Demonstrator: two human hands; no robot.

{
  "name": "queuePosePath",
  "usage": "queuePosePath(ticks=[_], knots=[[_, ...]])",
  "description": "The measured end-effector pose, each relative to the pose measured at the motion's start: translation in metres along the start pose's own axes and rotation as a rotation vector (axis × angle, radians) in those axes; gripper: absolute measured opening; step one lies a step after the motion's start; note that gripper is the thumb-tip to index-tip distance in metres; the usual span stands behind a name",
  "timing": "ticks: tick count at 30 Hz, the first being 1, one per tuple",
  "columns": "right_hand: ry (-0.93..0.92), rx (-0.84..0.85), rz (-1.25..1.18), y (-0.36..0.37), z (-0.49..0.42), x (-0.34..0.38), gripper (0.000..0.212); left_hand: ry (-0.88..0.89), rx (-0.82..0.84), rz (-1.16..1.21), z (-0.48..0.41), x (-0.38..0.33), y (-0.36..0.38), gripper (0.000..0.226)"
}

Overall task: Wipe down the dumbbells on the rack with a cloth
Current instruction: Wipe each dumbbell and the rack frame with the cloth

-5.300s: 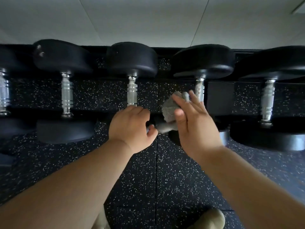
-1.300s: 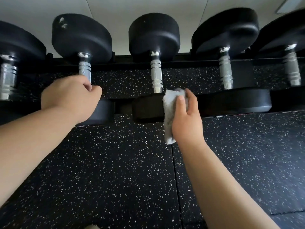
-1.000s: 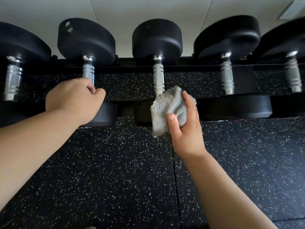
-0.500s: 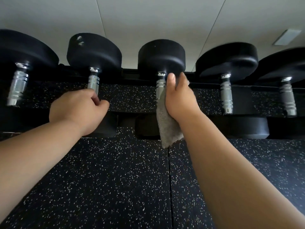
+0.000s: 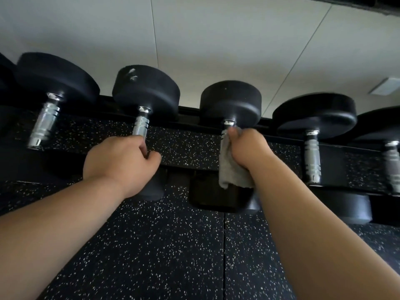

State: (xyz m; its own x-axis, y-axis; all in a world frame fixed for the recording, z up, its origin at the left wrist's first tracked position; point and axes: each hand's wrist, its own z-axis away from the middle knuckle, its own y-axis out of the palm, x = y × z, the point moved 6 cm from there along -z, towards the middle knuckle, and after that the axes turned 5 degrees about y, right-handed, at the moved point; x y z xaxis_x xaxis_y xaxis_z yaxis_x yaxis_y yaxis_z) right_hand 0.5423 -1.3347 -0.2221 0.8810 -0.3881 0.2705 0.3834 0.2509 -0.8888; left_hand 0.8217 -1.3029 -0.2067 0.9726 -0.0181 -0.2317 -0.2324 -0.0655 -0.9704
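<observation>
Grey cloth (image 5: 232, 167) is wrapped round the steel handle of the middle dumbbell (image 5: 230, 102), just under its far head. A loose end of it hangs down to the near head. The right hand (image 5: 246, 148) clamps it there, fingers curled tight round cloth and handle together, so that only a short bit of steel shows above the fist.

The left hand (image 5: 116, 161) grips the lower handle of the next dumbbell (image 5: 146, 89), to the left. Its fingers are curled round the steel and its thumb lies on the right side. That dumbbell has pale scuffs on its far head.

All the dumbbells lie side by side across a black rack (image 5: 188, 112), handles pointing toward the person. One more (image 5: 57, 76) lies at the left and two at the right (image 5: 313, 115). Black speckled floor (image 5: 162, 256) lies below and a pale wall (image 5: 194, 40) stands behind. Both forearms are bare.
</observation>
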Motion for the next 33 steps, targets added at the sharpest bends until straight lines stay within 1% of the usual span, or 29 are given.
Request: queuePosePath(ticks=[1,2,3,4,5,6,7,8,9,10,11,12,13,16,18,19,20,21,23,24,26,29,30,31,33], knots=[[-0.010,-0.032,-0.043,-0.003,-0.001,0.006,0.042,0.001,-0.006,0.003,0.000,0.000,0.000,0.029],[-0.029,-0.014,-0.103,-0.003,-0.001,0.010,0.043,0.001,-0.010,0.007,0.000,0.000,0.000,0.028],[-0.029,0.056,-0.209,-0.001,0.001,0.012,0.046,-0.001,-0.013,0.011,0.000,0.000,0.000,0.028],[-0.032,0.155,-0.256,0.004,0.005,0.009,0.053,-0.002,-0.012,0.015,0.000,0.000,0.000,0.028],[-0.043,0.246,-0.280,0.008,0.009,0.004,0.064,-0.003,-0.012,0.019,0.000,0.001,0.001,0.029],[-0.034,0.333,-0.259,0.014,0.013,-0.005,0.078,-0.002,-0.014,0.021,0.000,0.002,0.001,0.030],[-0.034,0.384,-0.180,0.018,0.016,-0.015,0.091,0.001,-0.017,0.022,0.000,0.002,0.002,0.032],[-0.036,0.418,-0.082,0.021,0.019,-0.025,0.095,0.004,-0.017,0.022,0.000,0.003,0.003,0.034],[-0.051,0.435,-0.018,0.023,0.021,-0.029,0.088,0.003,-0.013,0.023,-0.001,0.004,0.005,0.035],[-0.065,0.428,-0.003,0.024,0.018,-0.030,0.073,-0.001,-0.007,0.025,-0.001,0.005,0.006,0.037],[-0.081,0.393,-0.042,0.024,0.015,-0.028,0.058,-0.006,-0.004,0.025,-0.001,0.006,0.006,0.038],[-0.098,0.343,-0.094,0.022,0.009,-0.022,0.049,-0.009,-0.004,0.023,-0.001,0.006,0.006,0.039],[-0.109,0.283,-0.127,0.021,0.003,-0.015,0.047,-0.011,-0.005,0.020,-0.001,0.006,0.005,0.040],[-0.104,0.026,-0.168,0.014,-0.020,0.005,0.057,-0.009,0.001,0.013,-0.001,0.003,0.004,0.035],[-0.021,-0.097,-0.286,0.011,-0.026,0.006,0.063,-0.008,0.007,0.012,0.000,0.002,0.003,0.031],[0.020,-0.114,-0.347,0.011,-0.025,0.003,0.067,-0.008,0.006,0.011,0.000,0.001,0.002,0.030],[0.032,-0.089,-0.369,0.011,-0.022,0.001,0.073,-0.009,0.004,0.011,0.000,0.000,0.002,0.029],[0.029,-0.029,-0.339,0.014,-0.016,-0.001,0.081,-0.011,0.002,0.010,0.001,0.000,0.001,0.029],[0.009,0.149,-0.143,0.026,-0.005,-0.008,0.096,-0.018,0.004,0.011,0.000,0.001,0.000,0.029],[-0.002,0.217,-0.031,0.030,0.002,-0.013,0.100,-0.024,0.006,0.008,0.000,0.001,0.001,0.029],[-0.005,0.283,0.061,0.028,0.009,-0.016,0.093,-0.026,0.005,-0.002,0.000,0.003,0.002,0.029],[-0.064,0.236,0.089,0.013,0.005,0.000,0.067,-0.020,0.005,0.008,0.000,0.002,0.002,0.030],[-0.060,0.201,0.091,0.008,-0.002,0.006,0.064,-0.019,0.009,0.010,0.000,0.002,0.002,0.030],[-0.043,0.151,0.069,0.002,-0.008,0.012,0.067,-0.018,0.012,0.009,0.000,0.001,0.001,0.029],[0.022,0.026,-0.026,-0.005,-0.020,0.011,0.083,-0.018,0.011,0.014,0.001,-0.001,0.000,0.027]])
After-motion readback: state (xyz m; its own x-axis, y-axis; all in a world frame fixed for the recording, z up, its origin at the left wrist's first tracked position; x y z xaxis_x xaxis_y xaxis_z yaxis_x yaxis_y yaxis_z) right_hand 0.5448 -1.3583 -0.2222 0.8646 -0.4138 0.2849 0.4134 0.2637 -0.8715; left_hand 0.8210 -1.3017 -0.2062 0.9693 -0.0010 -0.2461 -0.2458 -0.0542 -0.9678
